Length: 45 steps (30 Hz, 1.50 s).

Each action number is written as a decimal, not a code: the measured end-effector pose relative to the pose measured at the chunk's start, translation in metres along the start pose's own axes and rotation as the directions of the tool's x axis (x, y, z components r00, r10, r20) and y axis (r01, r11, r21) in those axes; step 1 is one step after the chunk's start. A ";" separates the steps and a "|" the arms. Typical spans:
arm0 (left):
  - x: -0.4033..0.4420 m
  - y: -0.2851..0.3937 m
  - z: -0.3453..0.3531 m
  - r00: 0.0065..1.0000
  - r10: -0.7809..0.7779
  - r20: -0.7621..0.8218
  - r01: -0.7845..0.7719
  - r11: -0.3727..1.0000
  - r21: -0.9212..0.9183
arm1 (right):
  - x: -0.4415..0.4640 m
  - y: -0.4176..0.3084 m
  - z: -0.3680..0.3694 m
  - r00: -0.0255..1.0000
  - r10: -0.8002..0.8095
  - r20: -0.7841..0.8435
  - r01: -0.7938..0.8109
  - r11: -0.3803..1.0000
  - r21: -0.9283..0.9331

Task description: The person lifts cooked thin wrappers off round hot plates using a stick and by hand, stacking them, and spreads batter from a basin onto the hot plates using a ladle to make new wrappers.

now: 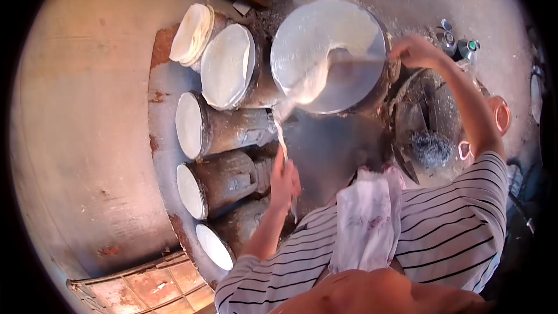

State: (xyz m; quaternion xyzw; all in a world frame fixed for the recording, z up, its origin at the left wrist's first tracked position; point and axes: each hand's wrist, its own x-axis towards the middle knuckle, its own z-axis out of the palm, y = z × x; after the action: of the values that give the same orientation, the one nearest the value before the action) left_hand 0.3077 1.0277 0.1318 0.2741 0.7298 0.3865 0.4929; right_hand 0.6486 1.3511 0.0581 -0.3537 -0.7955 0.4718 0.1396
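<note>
My left hand (283,181) is wrapped round a thin pale stick (281,136), whose far end reaches the lower left rim of a large round griddle (357,84). A thin white layer (314,29) covers the upper left of the griddle, and the lower right surface is bare grey. Between them a thick cream-coloured band (317,81) runs down to the stick, smeared by motion. My right hand (411,52) is closed at the griddle's right rim, its fingers curled. What it grips, if anything, is blurred.
Several drum-like stands topped with white discs line the left, including one round sheet (228,67). Beside it is a stack of thin flatbreads (192,35). To the right lie a round blackened surface (410,113) with a dark scrubber (431,148), a reddish bowl (499,114) and small metal containers (467,48).
</note>
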 end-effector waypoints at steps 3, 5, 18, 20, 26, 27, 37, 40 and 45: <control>0.026 0.000 0.015 0.999 -0.046 0.017 0.049 0.957 -0.286 | 0.004 0.007 0.059 0.946 -0.143 -0.292 0.123 0.989 -0.083; 0.034 0.014 0.029 0.996 -0.019 0.086 0.047 0.939 -0.341 | -0.024 -0.009 0.080 0.922 -0.280 -0.269 0.211 0.943 -0.255; -0.006 0.020 -0.129 0.695 0.719 0.022 -0.668 0.656 -0.351 | 0.122 -0.176 0.428 0.790 0.509 -0.343 0.174 0.350 0.920; -0.011 0.022 -0.155 0.707 0.706 0.038 -0.642 0.664 -0.383 | 0.097 -0.190 0.454 0.695 0.633 -0.342 0.265 0.217 0.939; -0.011 0.020 -0.183 0.775 0.628 0.074 -0.541 0.718 -0.438 | 0.000 -0.186 0.454 0.593 0.717 -0.365 0.382 0.148 0.912; -0.008 0.021 -0.178 0.785 0.615 0.076 -0.524 0.724 -0.448 | -0.005 -0.181 0.445 0.565 0.732 -0.380 0.395 0.164 0.904; -0.005 0.003 -0.182 0.751 0.651 0.108 -0.593 0.738 -0.321 | -0.019 -0.196 0.415 0.497 0.729 -0.471 0.174 0.448 0.877; 0.000 -0.007 -0.172 0.785 0.599 0.160 -0.519 0.776 -0.359 | -0.077 -0.164 0.409 0.498 0.755 -0.426 0.019 0.482 0.876; 0.004 0.012 -0.120 0.775 0.592 0.223 -0.508 0.792 -0.339 | -0.066 -0.099 0.290 0.607 0.694 -0.388 0.054 0.451 0.891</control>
State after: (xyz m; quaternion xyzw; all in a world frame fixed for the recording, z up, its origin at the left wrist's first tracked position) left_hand 0.1946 1.0021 0.1653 0.4682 0.4702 0.5573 0.4992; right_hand 0.4915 1.0859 -0.0001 -0.5528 -0.2472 0.6302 0.4860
